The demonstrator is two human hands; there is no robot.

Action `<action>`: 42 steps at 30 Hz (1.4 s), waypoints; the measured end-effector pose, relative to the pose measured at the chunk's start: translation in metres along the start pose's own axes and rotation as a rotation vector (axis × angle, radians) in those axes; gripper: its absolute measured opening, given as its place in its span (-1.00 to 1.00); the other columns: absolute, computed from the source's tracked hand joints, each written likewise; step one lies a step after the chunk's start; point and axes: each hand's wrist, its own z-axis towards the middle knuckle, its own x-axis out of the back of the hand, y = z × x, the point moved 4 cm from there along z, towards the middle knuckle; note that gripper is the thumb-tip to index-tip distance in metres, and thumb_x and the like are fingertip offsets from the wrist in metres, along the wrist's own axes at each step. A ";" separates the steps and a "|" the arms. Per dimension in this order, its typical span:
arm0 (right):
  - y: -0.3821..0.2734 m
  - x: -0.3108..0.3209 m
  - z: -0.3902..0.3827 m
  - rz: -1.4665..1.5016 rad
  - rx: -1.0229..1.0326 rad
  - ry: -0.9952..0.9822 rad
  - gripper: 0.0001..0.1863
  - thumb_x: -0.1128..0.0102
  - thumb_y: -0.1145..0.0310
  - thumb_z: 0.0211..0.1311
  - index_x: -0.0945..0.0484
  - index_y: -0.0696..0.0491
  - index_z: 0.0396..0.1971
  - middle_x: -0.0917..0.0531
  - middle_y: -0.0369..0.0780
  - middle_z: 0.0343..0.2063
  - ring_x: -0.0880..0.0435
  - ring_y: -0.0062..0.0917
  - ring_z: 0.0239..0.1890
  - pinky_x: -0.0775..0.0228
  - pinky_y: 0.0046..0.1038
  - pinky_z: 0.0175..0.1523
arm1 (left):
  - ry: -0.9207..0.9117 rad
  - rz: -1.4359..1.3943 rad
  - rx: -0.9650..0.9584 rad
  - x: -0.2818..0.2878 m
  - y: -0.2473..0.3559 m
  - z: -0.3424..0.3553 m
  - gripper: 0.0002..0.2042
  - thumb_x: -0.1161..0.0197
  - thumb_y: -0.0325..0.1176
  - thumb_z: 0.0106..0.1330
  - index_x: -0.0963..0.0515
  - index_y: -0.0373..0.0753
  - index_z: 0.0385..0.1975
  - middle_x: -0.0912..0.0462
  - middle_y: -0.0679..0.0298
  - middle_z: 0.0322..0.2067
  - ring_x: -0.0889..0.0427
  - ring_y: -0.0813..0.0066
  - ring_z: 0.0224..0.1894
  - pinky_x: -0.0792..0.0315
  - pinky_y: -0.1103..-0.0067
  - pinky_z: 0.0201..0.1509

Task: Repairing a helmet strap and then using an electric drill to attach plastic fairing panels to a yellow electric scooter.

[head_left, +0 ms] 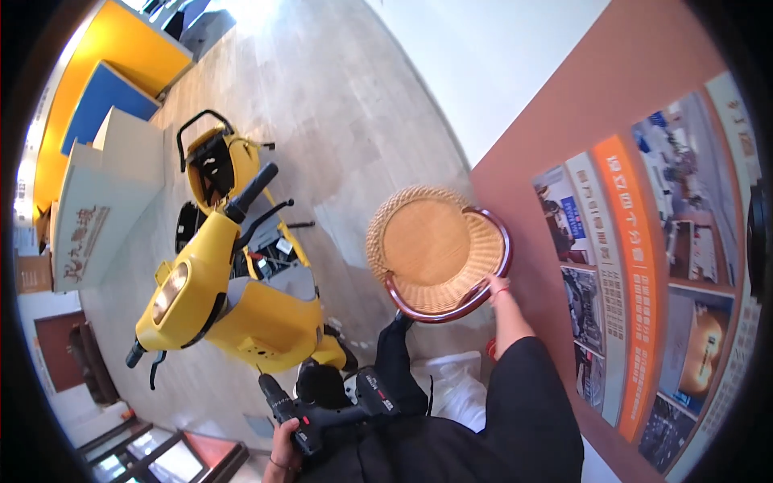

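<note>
My left hand (284,443) is closed on a black cordless drill (287,413) at the bottom centre, its bit pointing up and left. My right hand (497,290) grips the dark wooden armrest of a round wicker chair (427,237) with a tan seat, standing on the floor. To the left stands a yellow scooter (266,322) with handlebars and a headlight; toward its rear, body parts look opened, with dark inner parts and wiring exposed.
A white display stand (105,217) and yellow-and-blue panels (109,92) line the left side. Along the right, a pink wall (564,121) carries printed photo boards. Crumpled white plastic (459,394) lies by my legs. A dark doorway area is at lower left.
</note>
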 end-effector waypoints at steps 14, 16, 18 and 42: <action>-0.068 0.012 -0.128 -0.902 0.669 0.002 -0.45 -0.06 0.52 0.07 -0.30 0.23 0.14 -0.38 0.07 0.10 -0.35 -0.12 0.16 -0.12 -0.26 0.29 | -0.130 0.214 0.054 -0.088 0.031 0.024 -0.60 -0.29 -0.32 0.19 -0.41 -0.35 -0.01 -0.57 0.22 -0.21 -0.58 0.48 -0.18 -0.47 0.54 0.00; -0.071 -0.026 -0.210 -0.789 0.517 -0.164 -0.50 -0.10 0.52 0.05 -0.40 0.27 0.07 -0.53 0.00 0.00 -0.52 -0.29 0.02 -0.31 -0.38 0.14 | -0.158 0.278 -0.012 -0.102 0.038 0.027 -0.64 -0.28 -0.33 0.18 -0.45 -0.33 -0.06 -0.58 0.26 -0.22 -0.57 0.51 -0.20 -0.48 0.55 -0.04; -0.088 -0.068 -0.294 -0.730 0.677 -0.331 -0.61 -0.08 0.50 0.14 -0.46 0.26 0.00 -0.59 -0.08 -0.06 -0.56 -0.42 -0.02 -0.37 -0.45 0.07 | -0.189 0.282 -0.107 -0.117 0.046 0.031 -0.65 -0.31 -0.30 0.16 -0.48 -0.32 -0.10 -0.59 0.27 -0.25 -0.57 0.54 -0.22 -0.46 0.58 -0.05; -0.200 -0.372 -0.384 -1.617 0.971 -1.154 -0.62 -0.39 0.39 -0.09 -0.57 0.12 -0.19 -0.68 -0.10 -0.45 -0.70 -0.30 -0.40 -0.51 -0.41 -0.24 | -0.222 0.181 -0.450 -0.064 0.133 0.137 -0.82 -0.08 -0.39 0.29 -0.48 -0.35 -0.22 -0.65 0.24 -0.38 -0.60 0.50 -0.27 -0.43 0.60 -0.11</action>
